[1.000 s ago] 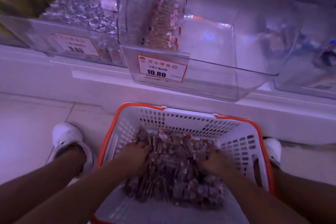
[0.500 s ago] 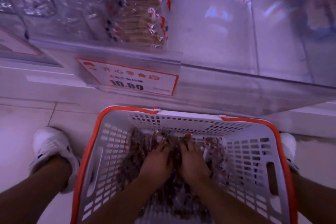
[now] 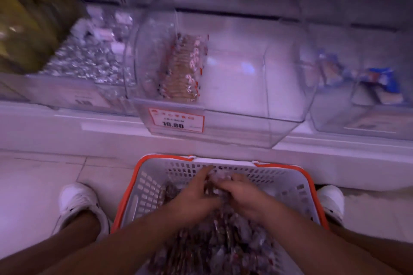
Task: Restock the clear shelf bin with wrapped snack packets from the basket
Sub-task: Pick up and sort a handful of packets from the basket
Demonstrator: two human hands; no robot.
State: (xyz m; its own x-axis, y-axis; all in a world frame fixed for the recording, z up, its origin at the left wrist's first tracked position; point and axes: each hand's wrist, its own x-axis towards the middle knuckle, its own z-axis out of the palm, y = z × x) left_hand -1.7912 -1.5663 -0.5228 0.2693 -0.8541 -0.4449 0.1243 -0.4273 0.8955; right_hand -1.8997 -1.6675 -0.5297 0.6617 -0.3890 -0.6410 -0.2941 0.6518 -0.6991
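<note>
A person's left hand (image 3: pixel 196 196) and right hand (image 3: pixel 242 196) meet inside a white perforated plastic basket with an orange rim (image 3: pixel 145 192), each grip curled around a shared clump of clear-wrapped brown snack packets (image 3: pixel 214 241) lifted from the heap filling the basket, which stands on the tiled floor between two white shoes (image 3: pixel 78 203). Just beyond it, at the front edge of the white shelf, the clear plastic bin (image 3: pixel 279 100) holds one row of packets along its left wall, above an orange-bordered price label (image 3: pixel 176 120).
</note>
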